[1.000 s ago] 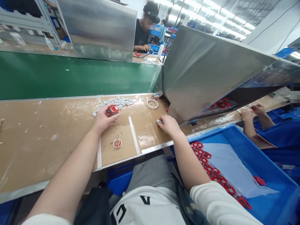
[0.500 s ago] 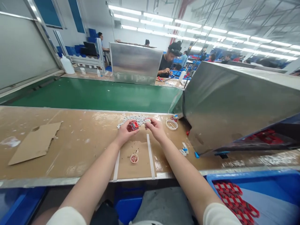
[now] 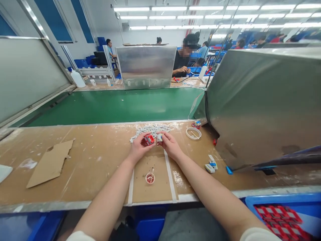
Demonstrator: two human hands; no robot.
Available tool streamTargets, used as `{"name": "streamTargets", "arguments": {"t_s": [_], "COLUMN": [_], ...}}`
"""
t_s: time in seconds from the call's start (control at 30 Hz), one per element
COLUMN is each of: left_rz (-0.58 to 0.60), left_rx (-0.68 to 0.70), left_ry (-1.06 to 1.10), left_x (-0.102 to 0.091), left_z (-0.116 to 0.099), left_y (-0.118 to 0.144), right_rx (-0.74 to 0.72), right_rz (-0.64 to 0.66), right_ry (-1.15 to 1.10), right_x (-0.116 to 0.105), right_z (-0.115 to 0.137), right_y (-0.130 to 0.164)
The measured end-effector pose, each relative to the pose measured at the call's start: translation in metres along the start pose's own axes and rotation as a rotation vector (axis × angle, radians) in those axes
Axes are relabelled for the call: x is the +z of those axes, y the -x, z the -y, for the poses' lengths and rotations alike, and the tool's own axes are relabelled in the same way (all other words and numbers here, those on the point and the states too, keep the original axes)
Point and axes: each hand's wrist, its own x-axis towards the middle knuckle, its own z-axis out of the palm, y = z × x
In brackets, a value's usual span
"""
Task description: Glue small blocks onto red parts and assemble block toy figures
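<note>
My left hand is closed around a small red and grey plastic part, its open red face turned up and to the right. Close beside it, my right hand pinches a small light grey piece; whether the two parts touch, I cannot tell. Many flat grey pieces lie in a loose pile just beyond my hands. Below them on the bench stands a small cup of reddish contents with a thin stick in it.
A white ring lies right of the pile, with white and blue pieces nearer me. Torn cardboard lies left. A large metal housing borders the right. Beyond the green belt, a co-worker sits. A blue bin holds red parts.
My view has turned, shifting the bench. My right hand has drawn its grey piece closer to the red and grey part, and the piece now shows a broader side.
</note>
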Motion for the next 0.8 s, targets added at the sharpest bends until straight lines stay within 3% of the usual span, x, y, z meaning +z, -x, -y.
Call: {"name": "streamTargets", "arguments": {"t_s": [0.1, 0.23, 0.4, 0.57, 0.8], "left_rz": [0.024, 0.114, 0.184, 0.158, 0.141], "left_rx": [-0.023, -0.095, -0.356, -0.551, -0.564], "left_ry": [0.051, 0.244, 0.433, 0.42, 0.312], "left_x": [-0.002, -0.003, -0.002, -0.001, 0.001], "left_z": [0.003, 0.004, -0.005, -0.005, 0.011], "left_y": [-0.001, -0.003, -0.003, -0.004, -0.004], "right_rx": [0.019, -0.058, -0.253, -0.494, -0.526], "right_rz": [0.018, 0.007, -0.035, 0.05, 0.145], "right_ry": [-0.055, 0.007, 0.278, 0.525, 0.693], "right_x": [0.004, 0.004, 0.001, 0.002, 0.003], "right_z": [0.001, 0.001, 0.006, 0.017, 0.016], "right_y": [0.001, 0.001, 0.003, 0.009, 0.01]}}
